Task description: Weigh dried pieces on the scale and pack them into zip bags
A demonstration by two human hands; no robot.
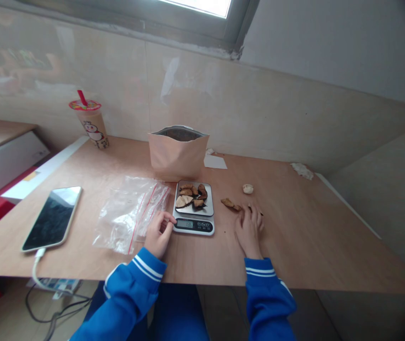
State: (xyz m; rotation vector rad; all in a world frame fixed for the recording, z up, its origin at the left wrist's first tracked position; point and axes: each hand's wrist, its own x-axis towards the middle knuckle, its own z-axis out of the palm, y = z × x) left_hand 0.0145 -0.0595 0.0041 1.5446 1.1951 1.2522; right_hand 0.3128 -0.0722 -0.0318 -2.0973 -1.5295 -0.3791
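On top of the digital scale (194,230), several brown dried pieces (187,192) are lying in a loose heap. Left of the scale, clear zip bags (117,215) are spreading out, and the left hand (159,233) is resting half curled, fingertips at the scale's edge; I cannot tell whether it is gripping anything. Right of the scale, the right hand (248,227) is resting with bent, slightly parted fingers, one brown piece (228,203) lying just beside them; whether it is grasping something, I cannot tell. Behind the scale, a pinkish-brown pouch (177,157) is standing open, while well left of the scale a phone (53,219) is lying plugged in
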